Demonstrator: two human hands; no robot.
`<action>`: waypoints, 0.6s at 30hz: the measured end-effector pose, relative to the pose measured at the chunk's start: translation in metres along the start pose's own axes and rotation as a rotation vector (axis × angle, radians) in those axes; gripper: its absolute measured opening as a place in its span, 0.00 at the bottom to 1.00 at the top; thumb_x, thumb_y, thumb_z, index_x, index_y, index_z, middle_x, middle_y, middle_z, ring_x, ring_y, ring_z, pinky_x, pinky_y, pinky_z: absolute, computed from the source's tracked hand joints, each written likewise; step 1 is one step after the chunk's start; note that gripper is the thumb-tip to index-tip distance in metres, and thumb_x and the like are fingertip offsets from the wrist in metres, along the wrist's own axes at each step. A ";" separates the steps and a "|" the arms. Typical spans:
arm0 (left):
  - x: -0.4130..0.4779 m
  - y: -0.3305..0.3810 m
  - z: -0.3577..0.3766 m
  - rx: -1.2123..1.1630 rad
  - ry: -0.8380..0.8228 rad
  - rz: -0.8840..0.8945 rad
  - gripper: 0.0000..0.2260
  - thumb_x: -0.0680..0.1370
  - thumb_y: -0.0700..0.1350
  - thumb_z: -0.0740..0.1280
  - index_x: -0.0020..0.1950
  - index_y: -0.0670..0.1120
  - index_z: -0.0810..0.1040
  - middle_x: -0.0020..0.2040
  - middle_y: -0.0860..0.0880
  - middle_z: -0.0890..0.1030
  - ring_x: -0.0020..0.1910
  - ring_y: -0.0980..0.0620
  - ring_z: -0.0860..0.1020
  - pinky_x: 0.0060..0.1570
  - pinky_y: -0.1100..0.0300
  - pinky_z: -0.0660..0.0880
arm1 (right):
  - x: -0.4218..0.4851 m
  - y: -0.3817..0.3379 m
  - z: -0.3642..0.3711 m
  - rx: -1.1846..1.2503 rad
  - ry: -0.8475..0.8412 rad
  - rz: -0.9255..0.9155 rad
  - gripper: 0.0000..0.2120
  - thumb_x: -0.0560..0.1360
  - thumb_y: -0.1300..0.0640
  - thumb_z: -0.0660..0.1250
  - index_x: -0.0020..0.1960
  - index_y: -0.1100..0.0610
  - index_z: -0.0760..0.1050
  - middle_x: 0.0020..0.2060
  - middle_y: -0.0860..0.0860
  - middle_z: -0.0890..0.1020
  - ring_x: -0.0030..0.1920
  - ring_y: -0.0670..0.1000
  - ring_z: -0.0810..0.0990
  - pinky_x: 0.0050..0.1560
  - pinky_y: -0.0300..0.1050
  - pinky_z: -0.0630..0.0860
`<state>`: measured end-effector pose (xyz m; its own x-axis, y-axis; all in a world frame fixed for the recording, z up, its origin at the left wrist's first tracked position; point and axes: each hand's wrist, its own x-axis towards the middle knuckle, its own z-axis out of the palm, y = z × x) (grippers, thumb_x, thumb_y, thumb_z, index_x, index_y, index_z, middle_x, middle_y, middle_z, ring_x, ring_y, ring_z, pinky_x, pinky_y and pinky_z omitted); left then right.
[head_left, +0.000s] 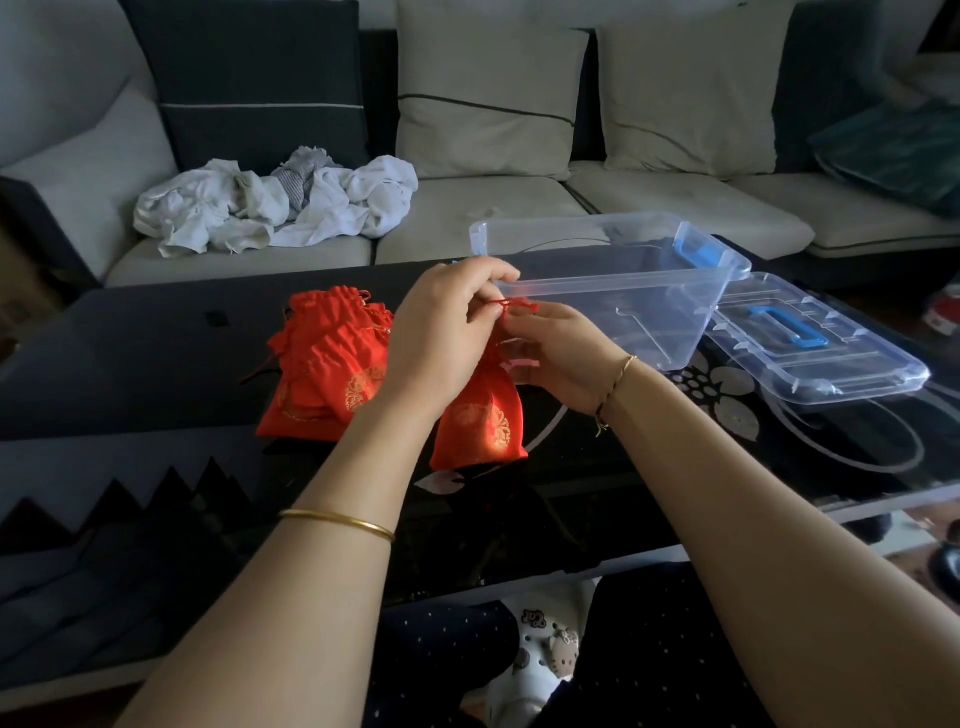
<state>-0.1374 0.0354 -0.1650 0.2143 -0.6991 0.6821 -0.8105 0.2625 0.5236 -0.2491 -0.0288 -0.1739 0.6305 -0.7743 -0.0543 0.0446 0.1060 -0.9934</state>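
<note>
A red drawstring pouch (483, 426) with gold print hangs upright over the black glass table (156, 364). My left hand (441, 338) and my right hand (556, 353) meet above it, both pinching its red drawstring (514, 306) at the pouch's gathered neck. A pile of several similar red pouches (327, 364) lies on the table just left of my hands.
An open clear plastic bin (623, 291) with blue latches stands behind my hands to the right. Its clear lid (810, 348) with a blue handle lies flat further right. A sofa with cushions and crumpled white clothes (270, 205) runs along the back.
</note>
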 end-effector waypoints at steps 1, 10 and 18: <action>0.000 -0.001 0.000 -0.003 0.010 0.003 0.15 0.72 0.35 0.68 0.56 0.47 0.80 0.39 0.57 0.78 0.45 0.53 0.77 0.49 0.61 0.73 | 0.000 0.000 0.000 0.029 -0.024 0.011 0.06 0.79 0.62 0.60 0.47 0.59 0.74 0.39 0.54 0.75 0.36 0.49 0.73 0.37 0.41 0.67; 0.000 -0.010 -0.005 -0.205 -0.037 -0.250 0.07 0.74 0.36 0.68 0.48 0.44 0.84 0.43 0.50 0.83 0.39 0.63 0.78 0.44 0.72 0.74 | -0.005 -0.005 -0.005 -0.447 0.178 -0.155 0.11 0.78 0.59 0.59 0.39 0.59 0.74 0.38 0.55 0.79 0.36 0.50 0.77 0.40 0.48 0.77; 0.001 -0.016 -0.009 -0.287 -0.024 -0.681 0.09 0.77 0.41 0.62 0.44 0.40 0.81 0.36 0.48 0.81 0.34 0.54 0.75 0.32 0.66 0.71 | -0.005 -0.005 -0.008 0.336 0.131 0.029 0.14 0.79 0.58 0.57 0.35 0.58 0.69 0.32 0.52 0.76 0.30 0.47 0.71 0.31 0.38 0.67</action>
<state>-0.1192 0.0367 -0.1677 0.6045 -0.7827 0.1483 -0.3266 -0.0736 0.9423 -0.2586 -0.0299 -0.1699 0.5313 -0.8392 -0.1161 0.2939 0.3110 -0.9038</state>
